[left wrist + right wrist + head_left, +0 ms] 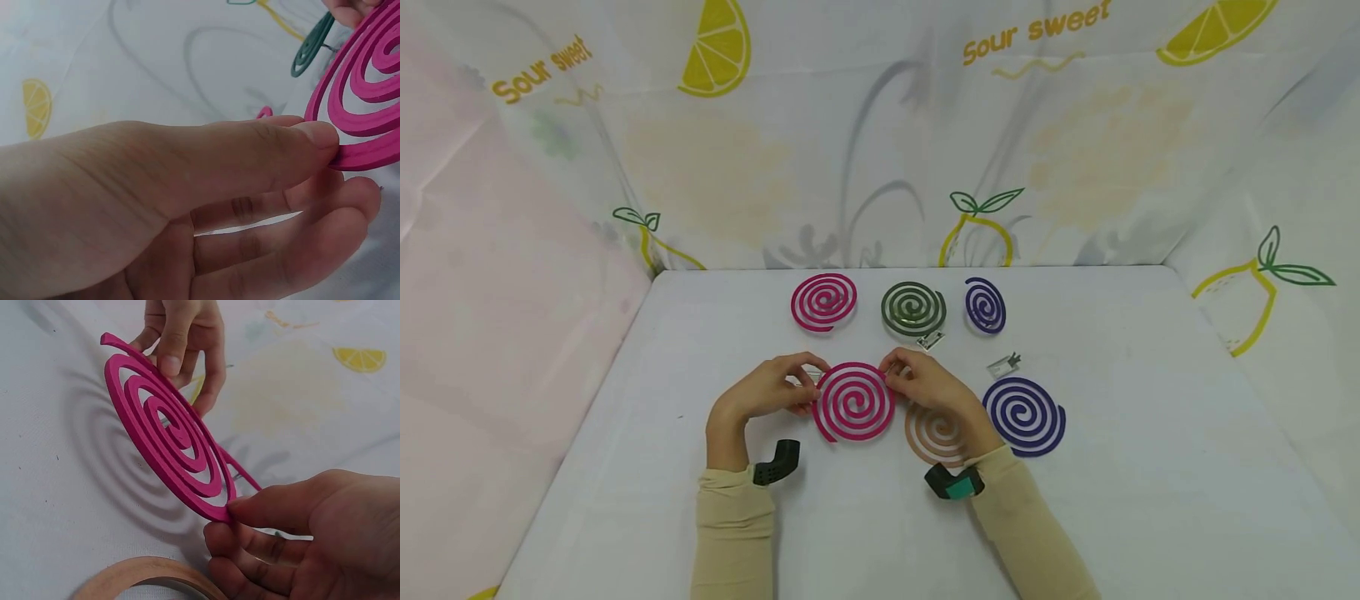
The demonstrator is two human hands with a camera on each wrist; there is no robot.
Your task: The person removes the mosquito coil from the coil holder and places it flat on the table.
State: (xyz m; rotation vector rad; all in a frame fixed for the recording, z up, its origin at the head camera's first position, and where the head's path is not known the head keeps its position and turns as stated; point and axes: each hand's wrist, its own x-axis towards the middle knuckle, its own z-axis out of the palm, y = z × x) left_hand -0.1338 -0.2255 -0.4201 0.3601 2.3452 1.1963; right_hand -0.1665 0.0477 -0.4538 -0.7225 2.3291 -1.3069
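Both hands hold a pink mosquito coil (pixel 856 404) between them, tilted and raised over the white table. My left hand (pixel 763 387) pinches its left edge between thumb and fingers; in the left wrist view the thumb (pixel 294 147) lies on top of the rim. On the opposite edge, my right hand (pixel 928 383) pinches the rim with thumb and forefinger, its other fingers curled below. In the right wrist view the coil's shadow falls on the tabletop. A tan coil (pixel 942 427) lies partly hidden under the right hand and wrist.
A purple coil (pixel 1021 414) lies right of the right forearm. Small metal stands (pixel 1003 365) lie behind it and near the back row. Along the back are a pink coil (pixel 823 302), a green coil (pixel 912 307) and a tilted purple coil (pixel 985 307). A printed cloth (pixel 805 150) hangs behind.
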